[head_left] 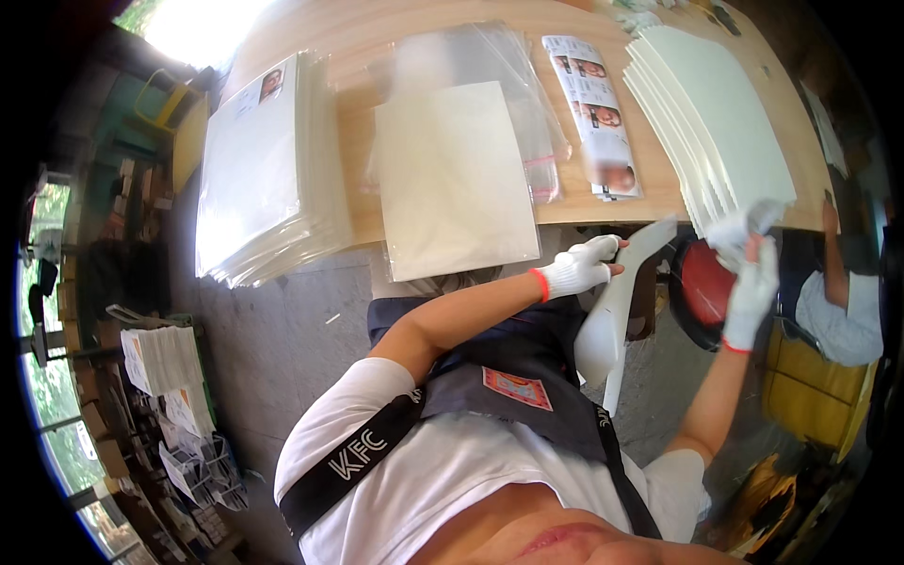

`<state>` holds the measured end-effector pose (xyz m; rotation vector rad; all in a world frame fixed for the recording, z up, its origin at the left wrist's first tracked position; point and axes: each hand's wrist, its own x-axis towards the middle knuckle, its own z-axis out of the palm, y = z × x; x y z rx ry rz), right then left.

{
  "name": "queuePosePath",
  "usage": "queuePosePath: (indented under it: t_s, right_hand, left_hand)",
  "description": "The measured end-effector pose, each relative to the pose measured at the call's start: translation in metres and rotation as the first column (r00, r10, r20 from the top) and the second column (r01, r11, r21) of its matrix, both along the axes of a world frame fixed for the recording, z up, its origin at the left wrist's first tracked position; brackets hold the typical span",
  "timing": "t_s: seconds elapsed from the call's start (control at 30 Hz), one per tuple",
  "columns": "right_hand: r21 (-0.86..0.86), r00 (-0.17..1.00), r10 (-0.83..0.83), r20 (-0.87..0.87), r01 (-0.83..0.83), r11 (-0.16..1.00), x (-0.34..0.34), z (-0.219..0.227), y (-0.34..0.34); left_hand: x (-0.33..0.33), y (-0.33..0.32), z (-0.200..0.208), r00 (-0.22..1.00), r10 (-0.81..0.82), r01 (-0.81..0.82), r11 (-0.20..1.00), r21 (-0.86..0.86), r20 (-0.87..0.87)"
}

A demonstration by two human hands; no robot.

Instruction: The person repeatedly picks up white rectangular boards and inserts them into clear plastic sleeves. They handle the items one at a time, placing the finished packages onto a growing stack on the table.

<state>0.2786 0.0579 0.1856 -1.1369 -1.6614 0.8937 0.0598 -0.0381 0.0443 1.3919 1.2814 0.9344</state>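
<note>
White gloves with bare fingertips cover both my hands. My left hand [579,270] is just off the table's front edge, its fingers apart with nothing seen between them. Beside it a long, curved white strip [603,330] hangs down past my lap; its material is unclear. Farther right, my right hand [753,297] is closed on a crumpled white sheet [739,229], blurred, near the front corner of a stack of white boards [720,113]. In front of me lies a cream board [457,179], overhanging the edge. A strip of printed photo labels [595,118] lies between it and the stack.
Clear plastic sleeves [541,113] lie under and behind the cream board. A tall pile of sleeved boards [254,174] overhangs the wooden table [363,202] at left. Below the right edge is a red round seat [702,282]. Another person's arm [834,250] shows at far right.
</note>
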Motion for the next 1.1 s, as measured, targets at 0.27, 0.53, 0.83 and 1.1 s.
queuePosePath:
  t_s: [0.27,0.53,0.83,1.1]
  right_hand:
    - [0.354,0.885,0.456,0.093,-0.457,0.816,-0.244,-0.076,0.027]
    - [0.504,0.724,0.553,0.412,-0.687,0.524,-0.39,-0.124,0.052]
    - [0.323,0.545,0.59,0.596,-0.835,0.446,-0.416,-0.178,0.074]
    - [0.35,0.509,0.579,0.637,-0.86,0.37,-0.414,-0.169,0.07]
  left_hand:
    - [-0.156,-0.065,0.031,0.823,0.567,-0.537,0.771,0.343,0.015]
    - [-0.261,-0.073,0.02,0.415,0.898,-0.73,0.423,0.536,-0.145]
    - [-0.297,-0.031,0.003,0.163,0.685,-0.572,0.652,0.498,-0.71]
    - [-0.308,-0.021,-0.029,0.111,0.59,-0.632,0.663,0.401,-0.8]
